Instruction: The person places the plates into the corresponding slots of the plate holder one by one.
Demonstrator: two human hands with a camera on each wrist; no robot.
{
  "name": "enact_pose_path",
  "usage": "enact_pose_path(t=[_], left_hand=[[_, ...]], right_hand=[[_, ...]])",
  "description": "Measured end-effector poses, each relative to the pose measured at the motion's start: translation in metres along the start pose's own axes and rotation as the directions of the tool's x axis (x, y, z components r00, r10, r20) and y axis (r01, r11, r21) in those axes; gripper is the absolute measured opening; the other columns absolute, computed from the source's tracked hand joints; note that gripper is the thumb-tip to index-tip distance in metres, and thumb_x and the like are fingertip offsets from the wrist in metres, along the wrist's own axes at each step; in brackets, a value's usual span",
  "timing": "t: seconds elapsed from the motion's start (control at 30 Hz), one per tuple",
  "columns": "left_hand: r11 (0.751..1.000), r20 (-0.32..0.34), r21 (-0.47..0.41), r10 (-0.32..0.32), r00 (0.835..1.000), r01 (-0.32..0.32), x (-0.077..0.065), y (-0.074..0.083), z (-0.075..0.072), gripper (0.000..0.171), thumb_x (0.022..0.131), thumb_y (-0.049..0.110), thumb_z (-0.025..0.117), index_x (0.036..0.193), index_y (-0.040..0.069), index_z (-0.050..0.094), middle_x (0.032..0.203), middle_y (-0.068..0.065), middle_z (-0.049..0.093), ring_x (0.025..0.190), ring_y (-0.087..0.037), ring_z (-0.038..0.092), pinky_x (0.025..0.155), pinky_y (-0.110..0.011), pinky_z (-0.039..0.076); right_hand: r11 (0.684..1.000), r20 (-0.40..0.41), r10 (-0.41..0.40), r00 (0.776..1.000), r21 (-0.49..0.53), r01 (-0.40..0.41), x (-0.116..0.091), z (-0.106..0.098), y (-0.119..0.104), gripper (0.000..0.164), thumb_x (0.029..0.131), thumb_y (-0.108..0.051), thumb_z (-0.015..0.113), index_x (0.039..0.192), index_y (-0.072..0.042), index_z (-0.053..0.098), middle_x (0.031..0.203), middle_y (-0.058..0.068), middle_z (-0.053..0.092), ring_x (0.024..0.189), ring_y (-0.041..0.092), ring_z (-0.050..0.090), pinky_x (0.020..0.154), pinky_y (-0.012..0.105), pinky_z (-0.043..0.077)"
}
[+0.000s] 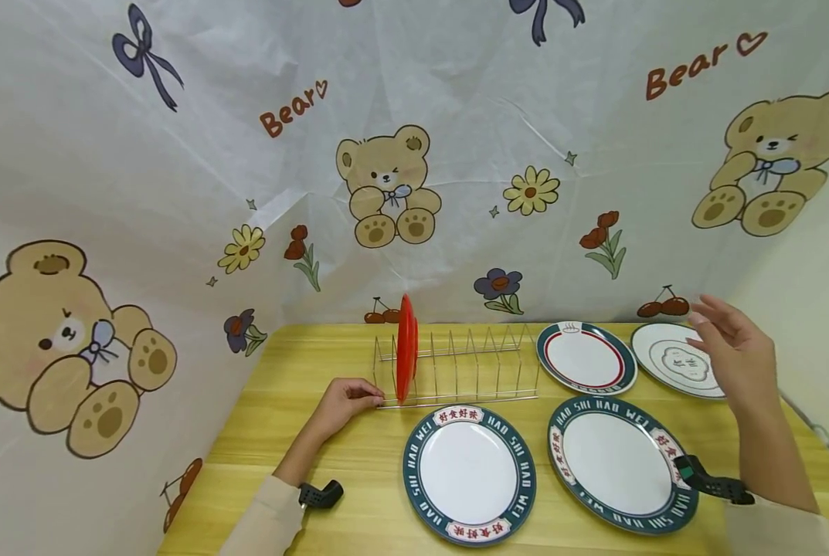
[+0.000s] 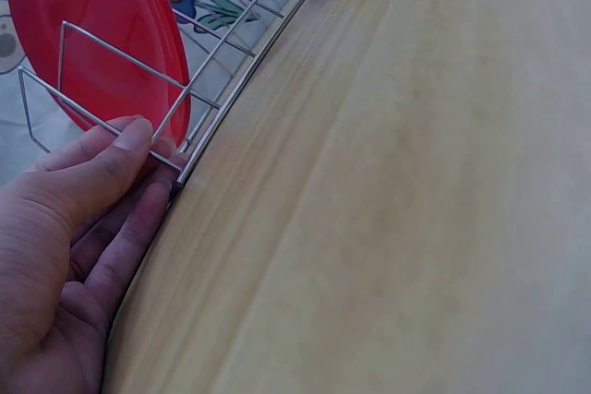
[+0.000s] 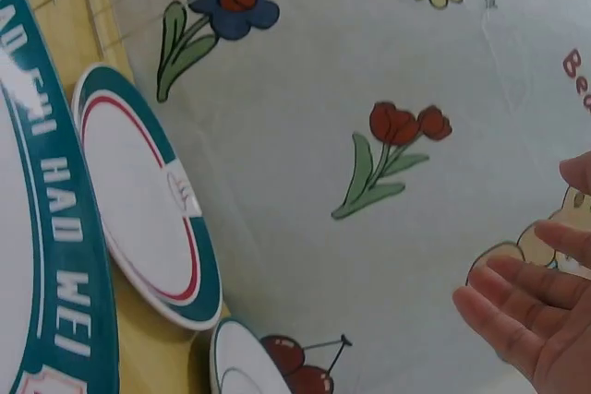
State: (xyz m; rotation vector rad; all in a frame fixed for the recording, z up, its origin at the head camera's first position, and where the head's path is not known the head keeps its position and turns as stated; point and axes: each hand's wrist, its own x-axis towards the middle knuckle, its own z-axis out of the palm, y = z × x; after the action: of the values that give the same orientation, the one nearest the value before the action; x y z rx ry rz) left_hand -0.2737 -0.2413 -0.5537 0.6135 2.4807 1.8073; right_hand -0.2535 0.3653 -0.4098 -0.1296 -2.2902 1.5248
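Observation:
My left hand (image 1: 348,403) pinches the front left corner of a wire dish rack (image 1: 457,400), thumb and fingers on the wire in the left wrist view. A red plate (image 1: 407,351) stands upright in the rack's left slots, just beyond those fingers (image 2: 134,136). My right hand (image 1: 741,355) is raised at the right with nothing in it, fingers loosely bent and apart. In the head view it overlaps a white plate with a grey emblem (image 1: 674,359). Beside that plate lies a green-rimmed plate with a red ring (image 1: 586,359).
Two larger green-rimmed plates with lettering lie in front, one at the middle (image 1: 468,475) and one to its right (image 1: 619,463). The wooden table (image 1: 261,440) ends at a bear-printed cloth (image 1: 456,278) behind, which also rises on the left.

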Motion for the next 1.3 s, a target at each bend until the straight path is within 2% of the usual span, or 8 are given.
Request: enact_pose_path(t=[0.17, 0.2, 0.37, 0.43, 0.57, 0.77, 1.0, 1.3], left_hand=[[1.000, 0.005, -0.012, 0.012, 1.000, -0.012, 0.002, 0.000, 0.000, 0.009, 0.088, 0.015, 0.080, 0.095, 0.009, 0.080, 0.094, -0.007, 0.077, 0.087, -0.024, 0.073, 0.078, -0.031, 0.060], [1.000, 0.006, -0.013, 0.016, 1.000, -0.015, 0.002, 0.000, 0.000, 0.009, 0.088, 0.015, 0.080, 0.095, 0.009, 0.080, 0.094, -0.007, 0.077, 0.087, -0.024, 0.073, 0.078, -0.031, 0.060], [1.000, 0.008, -0.007, 0.017, 1.000, -0.017, 0.002, -0.001, 0.000, 0.009, 0.089, 0.016, 0.080, 0.095, 0.011, 0.080, 0.094, -0.005, 0.077, 0.087, -0.023, 0.073, 0.077, -0.031, 0.060], [1.000, 0.007, -0.006, 0.011, 1.000, -0.011, 0.002, -0.001, -0.001, 0.007, 0.089, 0.016, 0.080, 0.095, 0.012, 0.080, 0.094, -0.005, 0.077, 0.087, -0.023, 0.073, 0.077, -0.031, 0.060], [1.000, 0.010, -0.003, -0.003, 1.000, 0.003, 0.002, 0.001, -0.002, 0.006, 0.089, 0.016, 0.080, 0.095, 0.014, 0.080, 0.094, -0.004, 0.077, 0.088, -0.024, 0.073, 0.078, -0.032, 0.060], [1.000, 0.006, 0.014, -0.015, 1.000, 0.015, 0.001, 0.001, -0.004, 0.007, 0.089, 0.019, 0.080, 0.095, 0.015, 0.080, 0.094, -0.003, 0.077, 0.088, -0.023, 0.073, 0.079, -0.031, 0.059], [1.000, 0.015, 0.008, -0.006, 1.000, 0.006, -0.001, -0.001, -0.004, 0.008, 0.089, 0.017, 0.079, 0.095, 0.012, 0.080, 0.094, -0.005, 0.077, 0.088, -0.022, 0.073, 0.079, -0.031, 0.059], [1.000, -0.003, 0.009, 0.004, 1.000, -0.004, -0.004, 0.002, -0.002, 0.009, 0.089, 0.014, 0.079, 0.096, 0.007, 0.079, 0.095, -0.008, 0.077, 0.088, -0.021, 0.072, 0.079, -0.029, 0.059]], right_hand=[[0.995, -0.084, 0.099, 0.992, -0.017, -0.101, 0.010, -0.016, 0.029, 0.052, 0.105, -0.035, 0.055, 0.155, -0.028, 0.044, 0.148, -0.014, 0.052, 0.111, -0.010, 0.051, 0.076, 0.002, 0.046], [0.991, -0.093, 0.119, 0.989, -0.047, -0.123, 0.012, -0.019, 0.035, 0.053, 0.105, -0.037, 0.054, 0.156, -0.029, 0.041, 0.151, -0.013, 0.049, 0.119, -0.006, 0.051, 0.085, 0.004, 0.045], [0.961, -0.112, 0.169, 0.979, -0.202, -0.189, 0.015, -0.032, 0.065, 0.062, 0.105, -0.043, 0.047, 0.161, -0.026, 0.029, 0.164, 0.002, 0.032, 0.151, 0.020, 0.029, 0.122, 0.039, 0.024], [0.950, -0.097, 0.182, 0.979, -0.238, -0.200, 0.015, -0.036, 0.074, 0.067, 0.105, -0.045, 0.045, 0.162, -0.019, 0.024, 0.166, 0.012, 0.024, 0.153, 0.033, 0.021, 0.121, 0.056, 0.019], [0.919, -0.047, 0.217, 0.975, -0.327, -0.220, 0.016, -0.045, 0.097, 0.075, 0.106, -0.045, 0.041, 0.162, -0.005, 0.010, 0.164, 0.030, 0.010, 0.148, 0.054, 0.011, 0.113, 0.072, 0.018], [0.886, -0.001, 0.270, 0.963, -0.391, -0.249, 0.017, -0.050, 0.130, 0.082, 0.106, -0.042, 0.042, 0.158, 0.004, -0.001, 0.160, 0.037, -0.003, 0.144, 0.061, 0.001, 0.112, 0.074, 0.011], [0.854, 0.024, 0.349, 0.937, -0.421, -0.307, 0.014, -0.049, 0.144, 0.088, 0.105, -0.043, 0.045, 0.155, 0.008, -0.005, 0.157, 0.041, -0.004, 0.143, 0.062, 0.000, 0.113, 0.073, 0.010], [0.862, 0.050, 0.293, 0.955, -0.447, -0.241, 0.013, -0.046, 0.148, 0.084, 0.106, -0.041, 0.043, 0.153, 0.015, 0.002, 0.154, 0.045, 0.006, 0.141, 0.064, 0.009, 0.114, 0.071, 0.012]])
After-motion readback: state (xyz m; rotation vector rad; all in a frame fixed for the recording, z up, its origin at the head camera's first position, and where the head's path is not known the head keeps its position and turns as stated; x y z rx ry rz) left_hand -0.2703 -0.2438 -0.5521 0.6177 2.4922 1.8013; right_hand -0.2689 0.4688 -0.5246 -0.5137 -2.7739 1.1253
